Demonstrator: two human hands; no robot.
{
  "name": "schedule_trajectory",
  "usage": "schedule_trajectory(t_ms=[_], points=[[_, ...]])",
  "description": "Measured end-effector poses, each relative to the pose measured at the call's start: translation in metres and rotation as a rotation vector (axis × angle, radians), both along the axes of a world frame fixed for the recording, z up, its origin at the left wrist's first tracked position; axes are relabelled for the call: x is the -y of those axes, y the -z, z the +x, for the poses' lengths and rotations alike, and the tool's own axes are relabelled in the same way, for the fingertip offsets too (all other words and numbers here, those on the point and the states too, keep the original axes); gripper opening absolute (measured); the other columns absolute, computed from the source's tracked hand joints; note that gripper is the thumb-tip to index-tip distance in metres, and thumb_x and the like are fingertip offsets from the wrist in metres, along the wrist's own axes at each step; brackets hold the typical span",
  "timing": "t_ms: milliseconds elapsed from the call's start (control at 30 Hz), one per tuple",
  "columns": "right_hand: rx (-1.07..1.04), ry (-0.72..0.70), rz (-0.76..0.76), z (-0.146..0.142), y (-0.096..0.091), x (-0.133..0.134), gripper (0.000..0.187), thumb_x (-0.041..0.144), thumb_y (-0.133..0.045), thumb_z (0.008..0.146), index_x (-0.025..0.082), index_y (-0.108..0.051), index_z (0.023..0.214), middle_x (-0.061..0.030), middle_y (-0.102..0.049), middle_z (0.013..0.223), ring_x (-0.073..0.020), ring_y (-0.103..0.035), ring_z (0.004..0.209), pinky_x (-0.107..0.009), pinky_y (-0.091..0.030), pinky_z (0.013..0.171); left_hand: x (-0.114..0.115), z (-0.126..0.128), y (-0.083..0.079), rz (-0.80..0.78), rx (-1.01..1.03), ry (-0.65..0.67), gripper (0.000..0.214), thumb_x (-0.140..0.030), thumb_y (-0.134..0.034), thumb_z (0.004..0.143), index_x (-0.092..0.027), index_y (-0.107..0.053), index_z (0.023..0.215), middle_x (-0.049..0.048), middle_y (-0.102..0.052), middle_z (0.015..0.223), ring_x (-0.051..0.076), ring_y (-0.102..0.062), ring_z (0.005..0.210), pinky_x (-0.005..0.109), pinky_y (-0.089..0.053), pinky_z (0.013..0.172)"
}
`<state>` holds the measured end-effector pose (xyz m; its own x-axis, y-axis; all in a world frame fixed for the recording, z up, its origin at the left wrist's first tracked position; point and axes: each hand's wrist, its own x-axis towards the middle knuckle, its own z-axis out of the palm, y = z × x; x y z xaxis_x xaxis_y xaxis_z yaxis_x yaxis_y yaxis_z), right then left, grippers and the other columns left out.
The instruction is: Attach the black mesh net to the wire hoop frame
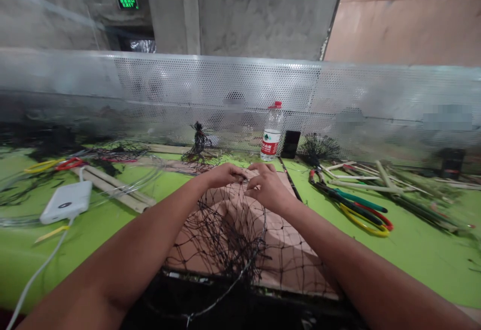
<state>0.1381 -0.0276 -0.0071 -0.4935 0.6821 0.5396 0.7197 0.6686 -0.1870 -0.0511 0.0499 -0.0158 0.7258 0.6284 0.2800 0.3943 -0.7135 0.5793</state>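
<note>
A black knotted net [225, 234] hangs from my hands over a brown board [313, 275] and bunches in the middle. A thin wire [240, 276] curves along the bunch and down past the board's near edge. My left hand [227, 173] is closed at the net's top edge, its fingertips pinching a strand. Right beside it, my right hand [268, 187] has bent fingers, with thumb and fingertips gripping the same edge. The exact strand between the fingertips is too small to make out.
A water bottle [271, 137] and a dark phone [290, 144] stand behind my hands. Scissors [366, 219] and pliers [343, 197] lie right, near cut stems [391, 182]. A white power bank [66, 202] with a cable sits left. A perforated metal panel [210, 84] closes the back.
</note>
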Motion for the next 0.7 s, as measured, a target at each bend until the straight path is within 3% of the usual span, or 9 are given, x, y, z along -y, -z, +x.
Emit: schedule_trajectory(t_ms=[67,133,233,333,433,567,700], points=[[-0.117,-0.122,-0.155,0.002,-0.004,0.000,0.007,0.027,-0.067,0.069,0.020,-0.069,0.067,-0.0056,-0.057,0.108,-0.0217,-0.050,0.097,-0.037,-0.036,0.088,0.001,0.000,-0.001,-0.007,0.009,0.002,0.022,-0.018,-0.054,0.074,-0.012,-0.069,0.089,0.0022,-0.067,0.082,0.012,-0.054,0.074,0.018,-0.040,0.069],[-0.239,-0.220,-0.377,0.005,-0.007,-0.002,0.011,0.030,-0.063,0.073,0.020,-0.067,0.071,-0.0035,-0.062,0.086,-0.0158,-0.053,0.080,-0.030,-0.041,0.075,0.002,0.000,0.000,-0.019,-0.003,-0.022,0.022,-0.020,-0.055,0.074,-0.013,-0.070,0.089,0.0019,-0.066,0.080,0.012,-0.054,0.073,0.018,-0.040,0.067],[-0.452,-0.212,-0.560,0.010,-0.012,-0.004,0.019,0.034,-0.056,0.078,0.017,-0.061,0.070,-0.0011,-0.058,0.066,-0.0099,-0.045,0.057,-0.023,-0.037,0.054,0.000,0.000,0.002,0.000,-0.020,-0.051,0.025,-0.024,-0.054,0.077,-0.015,-0.069,0.094,0.0013,-0.066,0.082,0.012,-0.054,0.074,0.018,-0.040,0.067],[-0.693,-0.253,-0.631,0.013,-0.017,-0.005,0.021,0.036,-0.054,0.078,0.018,-0.049,0.071,-0.0002,-0.059,0.066,-0.0065,-0.037,0.047,-0.020,-0.029,0.043,-0.001,0.001,0.004,0.025,-0.025,-0.043,0.030,-0.022,-0.053,0.078,-0.017,-0.065,0.105,0.0004,-0.065,0.086,0.011,-0.053,0.077,0.018,-0.040,0.069],[-0.842,-0.311,-0.672,0.013,-0.019,-0.006,0.023,0.039,-0.054,0.077,0.020,-0.042,0.075,0.0028,-0.056,0.062,-0.0059,-0.039,0.043,-0.019,-0.029,0.040,0.001,0.004,0.004,0.073,-0.039,-0.018,0.035,-0.019,-0.051,0.079,-0.020,-0.061,0.112,0.0003,-0.065,0.090,0.011,-0.053,0.079,0.018,-0.039,0.071],[-0.854,-0.361,-0.652,0.011,-0.015,-0.009,0.022,0.038,-0.054,0.078,0.021,-0.041,0.077,0.0045,-0.054,0.060,-0.0062,-0.044,0.043,-0.019,-0.036,0.043,0.010,0.008,0.000,0.151,-0.065,0.031,0.034,-0.017,-0.048,0.080,-0.020,-0.060,0.112,0.0009,-0.064,0.094,0.012,-0.054,0.083,0.019,-0.039,0.076],[-0.823,-0.373,-0.616,0.012,-0.013,-0.010,0.019,0.035,-0.052,0.081,0.021,-0.041,0.075,0.0039,-0.054,0.060,-0.0068,-0.046,0.044,-0.020,-0.038,0.044,0.020,0.009,-0.006,0.098,-0.070,0.072,0.033,-0.023,-0.054,0.079,-0.020,-0.060,0.111,0.0033,-0.061,0.109,0.015,-0.052,0.099,0.022,-0.037,0.087]])
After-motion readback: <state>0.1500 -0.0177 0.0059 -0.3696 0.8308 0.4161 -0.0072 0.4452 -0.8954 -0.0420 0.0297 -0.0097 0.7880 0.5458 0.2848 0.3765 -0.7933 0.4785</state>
